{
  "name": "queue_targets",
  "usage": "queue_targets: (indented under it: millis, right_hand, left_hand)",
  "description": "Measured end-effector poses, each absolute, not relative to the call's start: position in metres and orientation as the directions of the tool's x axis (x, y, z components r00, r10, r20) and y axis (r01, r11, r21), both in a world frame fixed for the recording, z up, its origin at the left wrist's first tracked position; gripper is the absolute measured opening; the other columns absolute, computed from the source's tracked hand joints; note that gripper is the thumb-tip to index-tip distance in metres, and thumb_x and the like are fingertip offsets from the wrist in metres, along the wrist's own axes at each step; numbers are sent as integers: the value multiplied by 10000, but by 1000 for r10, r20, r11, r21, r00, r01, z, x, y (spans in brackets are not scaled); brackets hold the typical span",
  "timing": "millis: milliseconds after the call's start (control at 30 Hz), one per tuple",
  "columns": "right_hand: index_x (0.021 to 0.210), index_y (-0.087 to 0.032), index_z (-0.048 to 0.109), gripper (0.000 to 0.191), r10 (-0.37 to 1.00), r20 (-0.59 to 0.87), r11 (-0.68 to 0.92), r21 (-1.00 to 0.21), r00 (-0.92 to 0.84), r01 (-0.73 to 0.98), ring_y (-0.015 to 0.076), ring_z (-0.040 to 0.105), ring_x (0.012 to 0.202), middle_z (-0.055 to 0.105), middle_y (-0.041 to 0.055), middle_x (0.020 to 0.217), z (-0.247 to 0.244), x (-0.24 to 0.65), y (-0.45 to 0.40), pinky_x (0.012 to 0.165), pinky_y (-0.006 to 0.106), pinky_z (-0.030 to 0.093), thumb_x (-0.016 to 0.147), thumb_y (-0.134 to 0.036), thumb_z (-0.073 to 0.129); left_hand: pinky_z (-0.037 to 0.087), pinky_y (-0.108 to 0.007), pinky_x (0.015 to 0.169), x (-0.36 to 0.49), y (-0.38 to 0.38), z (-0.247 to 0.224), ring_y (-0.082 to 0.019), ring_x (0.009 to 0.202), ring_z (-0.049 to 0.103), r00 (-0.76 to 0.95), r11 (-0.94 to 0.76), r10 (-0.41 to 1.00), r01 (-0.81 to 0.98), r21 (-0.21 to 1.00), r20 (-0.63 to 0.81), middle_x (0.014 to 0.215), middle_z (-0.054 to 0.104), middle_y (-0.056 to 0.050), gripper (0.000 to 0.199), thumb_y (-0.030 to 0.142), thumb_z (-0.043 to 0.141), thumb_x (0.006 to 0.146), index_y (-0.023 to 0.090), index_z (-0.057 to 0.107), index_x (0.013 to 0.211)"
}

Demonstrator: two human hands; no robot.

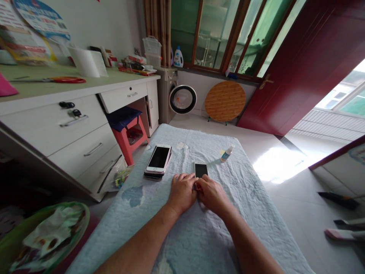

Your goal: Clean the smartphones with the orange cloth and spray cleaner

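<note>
White smartphone (201,169): judged light, rigid, slick, glass fragile; best held by side edges. Left hand (182,193) fingers slightly spread, right hand (210,193) curled; grip indeterminable.

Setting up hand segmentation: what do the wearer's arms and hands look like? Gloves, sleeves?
Left hand and right hand are ungloved. Both forearms are bare, with no sleeve, watch, bracelet, cable or marker in view. Rings: too small to tell.

Pale-blue cloth (242,186) carries stacked phones (159,158); single phone (201,169); small bottle (226,154).
</note>
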State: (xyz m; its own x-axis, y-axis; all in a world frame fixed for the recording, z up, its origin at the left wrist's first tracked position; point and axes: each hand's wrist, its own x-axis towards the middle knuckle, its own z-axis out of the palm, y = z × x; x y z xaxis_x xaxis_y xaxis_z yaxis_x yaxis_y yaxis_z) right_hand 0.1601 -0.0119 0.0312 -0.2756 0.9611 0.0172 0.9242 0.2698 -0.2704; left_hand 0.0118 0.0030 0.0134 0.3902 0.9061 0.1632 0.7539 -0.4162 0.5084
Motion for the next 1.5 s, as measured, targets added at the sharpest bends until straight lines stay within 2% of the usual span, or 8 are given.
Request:
queue_targets:
  millis: [233, 400, 533, 867, 1300, 1500]
  right_hand:
    - [810, -194, 575, 93, 971, -15, 229, -242, -240, 943, 83, 440, 593, 540, -8, 810, 37, 173, -14, 541, 242, 204, 798, -122, 517]
    - [818, -193, 577, 74, 960, 27, 276, -246, -279, 929, 86, 456, 614, 541, -4, 823, 34, 167, -12, 549, 241, 223, 825, -152, 515]
    - [861, -196, 580, 92, 953, 34, 300, -255, -301, 919, 90, 469, 638, 538, -1, 847, 30, 160, -11, 558, 235, 242, 824, -146, 512]
    - [836, -189, 575, 79, 967, -21, 239, -270, -254, 933, 85, 459, 617, 536, 0, 838, 39, 172, -13, 553, 231, 241, 818, -131, 525]
    - [789, -176, 571, 96, 975, -35, 193, -352, -219, 916, 80, 438, 630, 517, -12, 811, 40, 203, -8, 574, 212, 251, 765, -97, 522]
    - [757, -163, 563, 37, 982, 21, 179, -399, -187, 899, 95, 460, 653, 503, -9, 777, 35, 218, -1, 614, 213, 304, 778, -138, 545]
  left_hand:
    - [218, -520, 1098, 11, 3, 13, -268, 1213, 468, 393, -402, 910, 753, 522, 134, 1362, 552, -16, 475, 204, 565, 721, 271, 633, 1186]
    - [219, -519, 1099, 12, 2, 11, -275, 1218, 459, 397, -411, 907, 755, 511, 143, 1366, 546, -23, 426, 280, 582, 760, 271, 625, 1184]
    - [230, -499, 1097, 12, 1, 9, -269, 1215, 465, 406, -430, 899, 754, 497, 161, 1360, 550, -32, 396, 262, 587, 762, 258, 624, 1156]
    - [205, -545, 1104, 12, 2, 11, -275, 1230, 472, 405, -426, 900, 749, 508, 159, 1361, 550, -46, 429, 248, 593, 770, 260, 613, 1199]
    - [186, -545, 1109, 13, 2, 9, -273, 1221, 479, 382, -407, 910, 749, 523, 162, 1359, 553, -45, 419, 225, 620, 763, 264, 636, 1179]
    - [179, -543, 1107, 13, 3, 9, -274, 1213, 486, 388, -423, 904, 746, 514, 181, 1353, 558, -51, 384, 300, 648, 804, 272, 628, 1186]
